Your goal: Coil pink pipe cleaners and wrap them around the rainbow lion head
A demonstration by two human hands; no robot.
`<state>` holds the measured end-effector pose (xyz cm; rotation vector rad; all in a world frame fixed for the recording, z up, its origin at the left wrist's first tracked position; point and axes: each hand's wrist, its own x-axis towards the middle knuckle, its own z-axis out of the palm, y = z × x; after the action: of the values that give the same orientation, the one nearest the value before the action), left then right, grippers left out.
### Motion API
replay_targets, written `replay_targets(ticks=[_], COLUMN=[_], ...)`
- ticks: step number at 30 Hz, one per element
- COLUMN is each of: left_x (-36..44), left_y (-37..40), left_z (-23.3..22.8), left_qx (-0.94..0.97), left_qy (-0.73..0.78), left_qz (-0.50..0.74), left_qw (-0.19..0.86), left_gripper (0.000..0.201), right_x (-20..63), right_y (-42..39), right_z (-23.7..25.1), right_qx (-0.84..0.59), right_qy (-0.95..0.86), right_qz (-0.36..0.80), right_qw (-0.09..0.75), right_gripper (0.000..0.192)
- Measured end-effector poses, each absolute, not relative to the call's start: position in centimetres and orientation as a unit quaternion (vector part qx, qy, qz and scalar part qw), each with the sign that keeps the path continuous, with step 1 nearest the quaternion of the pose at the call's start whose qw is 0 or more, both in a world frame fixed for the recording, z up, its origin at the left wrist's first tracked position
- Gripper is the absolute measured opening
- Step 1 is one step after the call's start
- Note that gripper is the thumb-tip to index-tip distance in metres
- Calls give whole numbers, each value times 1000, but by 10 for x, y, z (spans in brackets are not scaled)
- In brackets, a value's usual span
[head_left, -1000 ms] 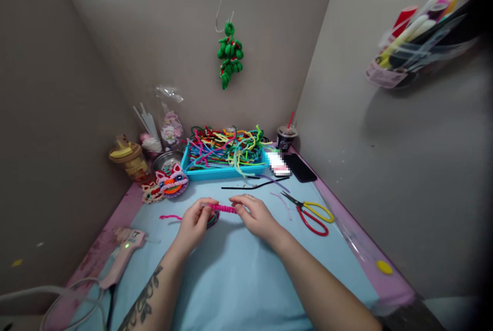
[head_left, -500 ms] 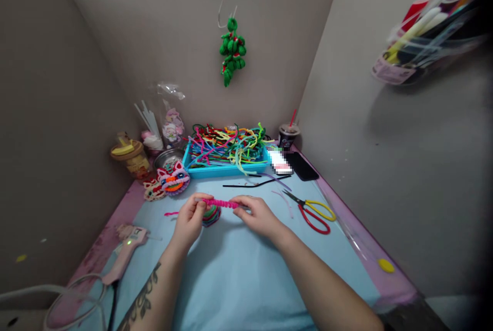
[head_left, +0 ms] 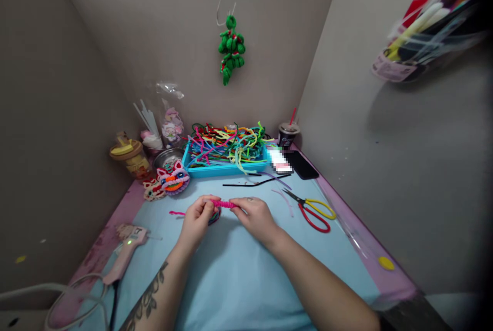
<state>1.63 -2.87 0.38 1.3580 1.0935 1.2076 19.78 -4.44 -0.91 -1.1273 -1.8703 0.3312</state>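
Pinching one pink coil [head_left: 222, 203] between my left hand [head_left: 197, 220] and right hand [head_left: 254, 216], mid-mat; one pair of scissors [head_left: 314, 211] at three o'clock, one glue gun [head_left: 124, 252] at eight.

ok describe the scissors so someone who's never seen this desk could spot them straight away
Start at the blue mat covering the desk and look to its right side, just past the person's right hand. The scissors lie flat there, blades pointing back toward the turquoise tray of pipe cleaners. One handle loop is yellow and the other red, unlike anything nearby.
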Motion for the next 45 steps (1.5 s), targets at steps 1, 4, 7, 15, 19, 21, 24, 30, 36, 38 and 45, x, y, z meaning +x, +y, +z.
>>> replay_targets(ticks=[1,4,7,15,19,21,24,30,36,38,45], left_x=[17,19,22,24,17,13,12,11,12,12,14], left_y=[-29,-30,-31,-31,-30,-33,-36,-33,-30,-31,-32], left_z=[4,3,2,-1,6,11,14,8,8,9,9], left_qx=[558,562,557,519,559,617,703,736,735,726,675], left_qy=[449,443,449,461,439,415,381,412,440,444,455], left_qz=[496,493,487,509,485,451,406,404,409,413,410], left_qw=[491,495,501,509,509,493,443,353,314,325,411], left_gripper=[46,44,44,44,43,39,32,26,22,23,26], right_x=[198,198,195,187,190,192,193,195,197,196,191], right_y=[-45,-46,-49,-45,-44,-46,-49,-47,-48,-48,-48], right_z=[-9,-8,-5,-17,-17,-12,-3,7,10,8,1], right_qx=[-457,-454,-475,-491,-459,-434,-399,-404,-467,-481,-503], right_qy=[-760,-784,-794,-780,-781,-779,-763,-663,-621,-622,-640], right_qz=[117,63,-15,-37,63,129,294,486,437,406,287], right_qw=[447,419,379,387,419,434,415,401,453,466,505], right_gripper=[19,21,22,17,31,36,32,46,31,26,11])
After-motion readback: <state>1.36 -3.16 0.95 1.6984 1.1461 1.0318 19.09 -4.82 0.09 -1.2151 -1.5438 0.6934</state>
